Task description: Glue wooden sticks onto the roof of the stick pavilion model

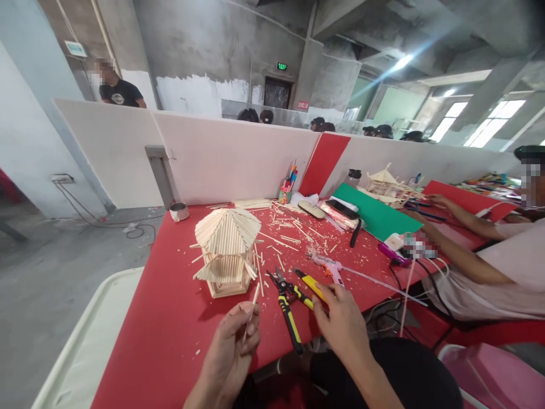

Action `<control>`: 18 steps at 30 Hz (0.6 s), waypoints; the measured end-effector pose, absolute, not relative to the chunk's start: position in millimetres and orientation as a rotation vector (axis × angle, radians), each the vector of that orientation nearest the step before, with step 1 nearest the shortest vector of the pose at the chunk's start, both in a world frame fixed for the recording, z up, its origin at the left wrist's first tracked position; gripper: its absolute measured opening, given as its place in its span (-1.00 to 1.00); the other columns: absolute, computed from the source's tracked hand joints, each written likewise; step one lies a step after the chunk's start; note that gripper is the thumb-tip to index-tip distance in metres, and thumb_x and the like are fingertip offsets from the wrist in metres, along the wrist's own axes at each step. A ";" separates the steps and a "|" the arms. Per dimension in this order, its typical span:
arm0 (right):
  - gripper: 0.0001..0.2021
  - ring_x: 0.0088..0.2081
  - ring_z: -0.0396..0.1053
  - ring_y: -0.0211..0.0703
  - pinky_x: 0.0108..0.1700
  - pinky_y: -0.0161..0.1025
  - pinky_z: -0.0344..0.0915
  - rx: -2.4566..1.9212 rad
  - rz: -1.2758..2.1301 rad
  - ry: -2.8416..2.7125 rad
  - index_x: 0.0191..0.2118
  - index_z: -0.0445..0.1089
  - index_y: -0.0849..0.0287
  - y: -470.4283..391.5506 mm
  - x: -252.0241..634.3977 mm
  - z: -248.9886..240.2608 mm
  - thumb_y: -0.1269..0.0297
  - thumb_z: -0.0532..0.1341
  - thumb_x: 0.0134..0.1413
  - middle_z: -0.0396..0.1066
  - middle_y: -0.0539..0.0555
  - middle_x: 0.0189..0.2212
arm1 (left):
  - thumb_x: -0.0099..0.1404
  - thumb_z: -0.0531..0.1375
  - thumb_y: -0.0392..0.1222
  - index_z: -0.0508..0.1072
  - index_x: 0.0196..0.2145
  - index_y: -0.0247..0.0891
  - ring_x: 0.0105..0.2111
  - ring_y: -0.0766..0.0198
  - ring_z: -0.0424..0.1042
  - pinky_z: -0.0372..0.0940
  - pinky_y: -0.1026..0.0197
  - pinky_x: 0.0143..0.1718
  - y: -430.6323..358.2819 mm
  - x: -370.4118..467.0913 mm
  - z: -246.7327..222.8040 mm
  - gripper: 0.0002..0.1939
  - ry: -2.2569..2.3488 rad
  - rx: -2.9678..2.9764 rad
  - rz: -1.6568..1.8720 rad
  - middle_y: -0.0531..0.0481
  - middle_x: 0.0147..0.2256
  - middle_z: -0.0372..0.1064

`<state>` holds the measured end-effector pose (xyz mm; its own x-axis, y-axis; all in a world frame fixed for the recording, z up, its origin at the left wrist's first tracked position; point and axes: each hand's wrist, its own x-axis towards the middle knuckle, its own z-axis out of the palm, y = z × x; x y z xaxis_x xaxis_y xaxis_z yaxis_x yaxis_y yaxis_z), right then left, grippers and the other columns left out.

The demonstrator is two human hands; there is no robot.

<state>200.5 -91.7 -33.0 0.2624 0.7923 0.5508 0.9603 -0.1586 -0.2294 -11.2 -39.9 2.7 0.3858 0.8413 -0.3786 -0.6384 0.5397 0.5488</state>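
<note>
My left hand (234,341) pinches a short thin wooden stick (256,294), held tilted in front of a small stick-built pavilion (227,233) with a pointed roof. My right hand (343,324) has its thumb and fingers round the rear end of a yellow utility knife (310,281), low over the table. Beside it, left of my right hand, lie cutting pliers (289,318) with black and yellow handles, their jaws toward the back. Behind the knife rests a pink glue gun (332,268) with a long clear glue stick.
Loose sticks (255,204) and scraps cover the back of the red table (140,341). A metal cup (179,212), a pen holder (285,193), a phone (342,209) and a green board (370,213) stand or lie around. To the right, a co-worker's arm (464,244) reaches over the table.
</note>
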 end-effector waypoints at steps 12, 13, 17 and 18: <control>-0.15 -0.06 0.30 0.34 -0.14 0.13 0.27 -2.295 0.096 -1.719 0.14 0.27 0.31 -86.6 168.6 -35.0 0.06 0.39 -0.37 0.36 0.42 -0.09 | -0.14 0.44 0.00 0.43 -0.48 -0.32 -0.71 0.54 0.03 -0.13 0.46 -0.72 -41.3 29.9 2.1 -0.61 0.862 0.746 1.024 0.16 -0.68 0.17; -0.19 -0.07 0.31 0.31 -0.12 0.11 0.27 -2.278 0.155 -1.686 0.12 0.28 0.34 -84.9 173.8 -30.8 0.18 0.37 -0.38 0.37 0.41 -0.11 | -0.13 0.43 0.01 0.42 -0.48 -0.31 -0.71 0.53 0.05 -0.12 0.47 -0.73 -41.3 31.5 2.7 -0.60 0.881 0.766 1.028 0.15 -0.67 0.19; -0.45 -0.22 0.39 0.07 -0.18 -0.07 0.31 -1.920 0.673 -1.384 -0.04 0.40 0.27 -87.3 199.6 -17.0 0.30 0.23 -0.31 0.44 0.21 -0.26 | -0.09 0.41 0.03 0.40 -0.47 -0.29 -0.71 0.55 0.07 -0.09 0.48 -0.72 -41.2 37.8 3.4 -0.61 0.916 0.827 1.064 0.11 -0.61 0.29; -0.54 -0.28 0.40 0.00 -0.24 -0.12 0.32 -1.791 0.830 -1.297 -0.09 0.42 0.23 -91.1 204.5 -14.4 0.24 0.18 -0.22 0.45 0.15 -0.32 | -0.09 0.41 0.03 0.40 -0.47 -0.29 -0.72 0.56 0.05 -0.08 0.47 -0.72 -41.0 39.5 3.0 -0.61 0.923 0.842 1.071 0.13 -0.62 0.27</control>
